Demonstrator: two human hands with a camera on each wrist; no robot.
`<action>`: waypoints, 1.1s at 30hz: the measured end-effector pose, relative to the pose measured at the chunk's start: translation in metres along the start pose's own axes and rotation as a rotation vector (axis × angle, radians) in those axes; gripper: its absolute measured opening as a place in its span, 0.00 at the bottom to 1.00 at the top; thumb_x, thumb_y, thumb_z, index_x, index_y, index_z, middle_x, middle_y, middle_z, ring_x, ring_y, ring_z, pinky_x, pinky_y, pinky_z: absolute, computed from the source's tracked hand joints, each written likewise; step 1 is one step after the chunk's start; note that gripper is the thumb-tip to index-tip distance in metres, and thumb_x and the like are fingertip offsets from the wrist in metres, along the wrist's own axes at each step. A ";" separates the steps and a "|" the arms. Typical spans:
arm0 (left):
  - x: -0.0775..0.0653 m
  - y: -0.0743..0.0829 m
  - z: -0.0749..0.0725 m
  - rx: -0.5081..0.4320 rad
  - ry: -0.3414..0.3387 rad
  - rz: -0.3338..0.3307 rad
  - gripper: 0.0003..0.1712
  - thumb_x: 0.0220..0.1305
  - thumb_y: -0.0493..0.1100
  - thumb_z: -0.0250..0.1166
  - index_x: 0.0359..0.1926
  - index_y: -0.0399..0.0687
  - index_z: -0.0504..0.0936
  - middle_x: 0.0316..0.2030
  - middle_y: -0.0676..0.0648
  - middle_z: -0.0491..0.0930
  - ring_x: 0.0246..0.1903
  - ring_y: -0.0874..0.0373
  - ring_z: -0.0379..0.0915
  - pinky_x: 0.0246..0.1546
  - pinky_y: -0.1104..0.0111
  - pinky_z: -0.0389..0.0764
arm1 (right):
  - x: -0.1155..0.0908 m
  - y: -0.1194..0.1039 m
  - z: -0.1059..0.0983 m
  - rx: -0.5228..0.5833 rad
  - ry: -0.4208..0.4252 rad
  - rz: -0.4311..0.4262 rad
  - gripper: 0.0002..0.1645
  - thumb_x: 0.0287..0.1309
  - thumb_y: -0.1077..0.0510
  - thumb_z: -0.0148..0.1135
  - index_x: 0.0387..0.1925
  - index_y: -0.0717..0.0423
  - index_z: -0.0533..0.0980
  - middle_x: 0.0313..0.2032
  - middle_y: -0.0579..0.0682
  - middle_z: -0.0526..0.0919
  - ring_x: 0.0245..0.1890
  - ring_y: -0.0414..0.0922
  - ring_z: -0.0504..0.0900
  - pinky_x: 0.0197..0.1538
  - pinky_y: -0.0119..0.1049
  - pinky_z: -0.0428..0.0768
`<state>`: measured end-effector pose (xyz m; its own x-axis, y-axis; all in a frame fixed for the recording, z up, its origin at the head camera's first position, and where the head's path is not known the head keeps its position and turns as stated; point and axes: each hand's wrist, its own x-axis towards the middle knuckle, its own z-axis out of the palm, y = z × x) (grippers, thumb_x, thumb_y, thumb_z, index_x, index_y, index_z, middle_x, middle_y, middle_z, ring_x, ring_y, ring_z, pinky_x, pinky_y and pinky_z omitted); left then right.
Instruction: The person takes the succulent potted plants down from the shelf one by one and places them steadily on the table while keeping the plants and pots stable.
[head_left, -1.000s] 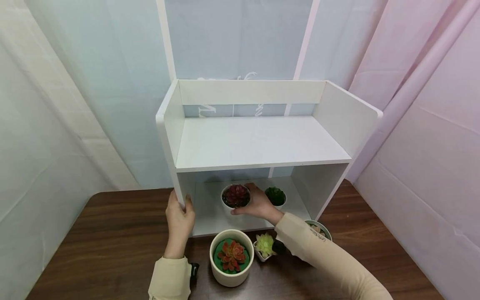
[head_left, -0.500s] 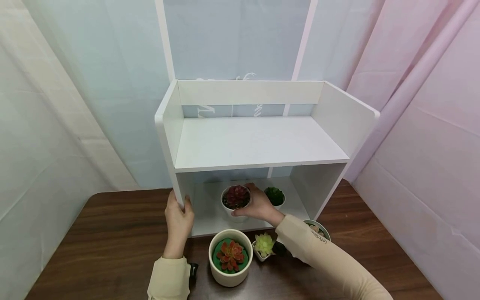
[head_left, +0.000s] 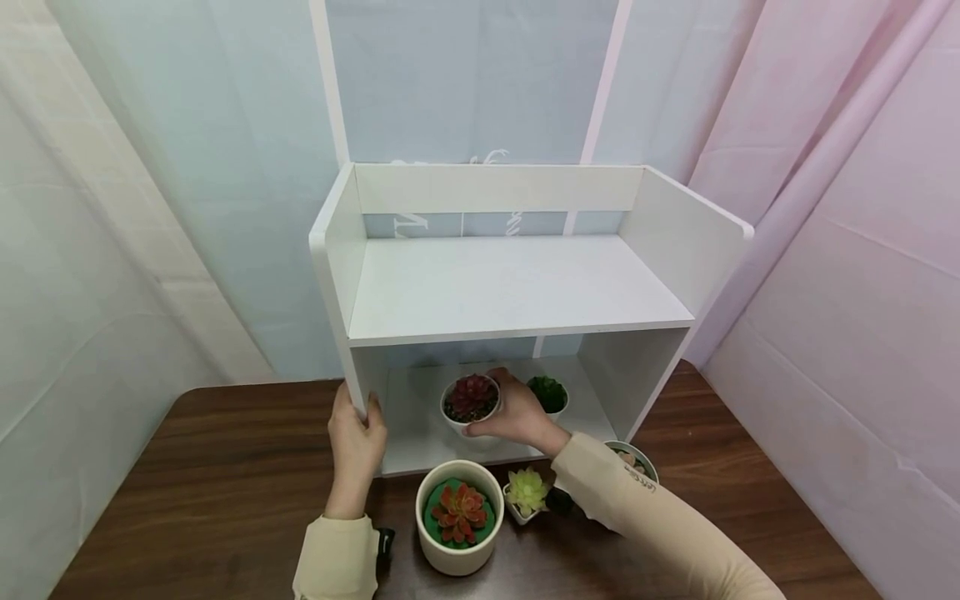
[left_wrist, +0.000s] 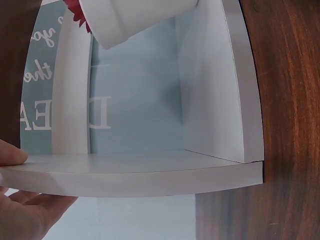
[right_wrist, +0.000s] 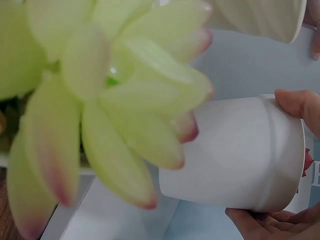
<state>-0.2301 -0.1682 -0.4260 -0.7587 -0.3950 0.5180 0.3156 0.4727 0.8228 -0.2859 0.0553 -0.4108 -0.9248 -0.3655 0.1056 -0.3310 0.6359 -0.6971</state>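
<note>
My left hand (head_left: pixel 357 437) grips the front edge of the left side panel of a white two-level shelf (head_left: pixel 517 283). In the left wrist view, its thumb lies on the inner face and the other fingers on the outer face. My right hand (head_left: pixel 521 412) holds a white pot (right_wrist: pixel 225 152) by its rim, thumb on the near side. A dark red succulent (head_left: pixel 471 396) grows in that pot, inside the lower compartment. Whether its base touches the shelf floor I cannot tell. Just right of this hand, a green plant (head_left: pixel 548 393) in a small white pot stands on the lower level.
In front of the shelf on the wooden table (head_left: pixel 225 483) stand a large cream pot (head_left: pixel 427 542) with an orange-red succulent, a small yellow-green succulent (head_left: pixel 527 490), and a round pot (head_left: pixel 651 468) partly behind the right sleeve. Printed cloth (head_left: pixel 480 83) hangs behind.
</note>
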 end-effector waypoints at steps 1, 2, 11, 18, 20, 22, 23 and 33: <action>0.000 0.000 0.000 0.000 0.000 0.001 0.20 0.65 0.26 0.52 0.58 0.27 0.69 0.51 0.28 0.74 0.52 0.29 0.72 0.45 0.36 0.73 | 0.000 0.000 0.000 0.003 0.003 -0.005 0.54 0.35 0.51 0.81 0.63 0.63 0.63 0.50 0.57 0.77 0.48 0.51 0.80 0.48 0.47 0.79; 0.000 0.000 0.000 0.002 0.003 0.001 0.20 0.65 0.27 0.52 0.58 0.26 0.69 0.51 0.28 0.74 0.52 0.29 0.72 0.45 0.37 0.73 | -0.001 -0.001 -0.001 0.005 0.006 -0.010 0.54 0.34 0.51 0.80 0.62 0.63 0.63 0.50 0.57 0.77 0.48 0.50 0.80 0.48 0.47 0.79; 0.001 0.000 -0.001 0.003 -0.007 -0.008 0.20 0.65 0.27 0.52 0.58 0.26 0.69 0.50 0.27 0.74 0.51 0.29 0.72 0.44 0.37 0.74 | -0.007 -0.006 -0.006 0.012 0.039 -0.034 0.55 0.34 0.50 0.80 0.64 0.62 0.63 0.50 0.56 0.79 0.47 0.50 0.80 0.47 0.47 0.79; 0.000 0.000 -0.001 -0.006 -0.007 0.004 0.20 0.65 0.26 0.52 0.58 0.26 0.68 0.50 0.27 0.74 0.50 0.29 0.73 0.43 0.37 0.75 | -0.012 -0.009 -0.011 0.034 0.050 -0.053 0.54 0.35 0.51 0.80 0.64 0.62 0.63 0.50 0.55 0.78 0.48 0.50 0.80 0.49 0.48 0.78; 0.000 0.000 -0.001 -0.008 -0.006 0.006 0.20 0.65 0.26 0.52 0.58 0.26 0.68 0.50 0.27 0.74 0.50 0.29 0.72 0.43 0.37 0.74 | -0.013 -0.010 -0.013 0.039 0.053 -0.049 0.54 0.35 0.52 0.80 0.64 0.61 0.63 0.51 0.54 0.78 0.48 0.50 0.80 0.50 0.49 0.78; 0.000 0.000 -0.001 -0.006 -0.005 0.008 0.20 0.65 0.26 0.52 0.58 0.26 0.68 0.50 0.27 0.74 0.50 0.28 0.72 0.44 0.37 0.74 | -0.014 -0.011 -0.014 0.046 0.059 -0.048 0.53 0.35 0.52 0.80 0.64 0.60 0.64 0.51 0.54 0.78 0.48 0.50 0.80 0.50 0.49 0.78; 0.000 0.000 -0.001 -0.006 -0.003 0.008 0.20 0.65 0.26 0.52 0.58 0.26 0.69 0.50 0.27 0.74 0.50 0.28 0.72 0.44 0.37 0.74 | -0.015 -0.011 -0.015 0.050 0.062 -0.044 0.53 0.35 0.52 0.80 0.64 0.60 0.64 0.51 0.54 0.78 0.48 0.50 0.80 0.50 0.49 0.78; 0.000 -0.001 0.000 -0.005 -0.001 0.005 0.20 0.65 0.26 0.52 0.58 0.26 0.69 0.50 0.27 0.74 0.51 0.29 0.72 0.44 0.37 0.74 | -0.023 -0.013 -0.021 0.061 0.105 -0.049 0.54 0.34 0.52 0.81 0.64 0.58 0.64 0.52 0.54 0.77 0.50 0.50 0.79 0.50 0.49 0.78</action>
<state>-0.2301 -0.1690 -0.4269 -0.7575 -0.3917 0.5223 0.3227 0.4709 0.8211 -0.2645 0.0702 -0.3894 -0.9234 -0.3199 0.2121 -0.3672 0.5753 -0.7309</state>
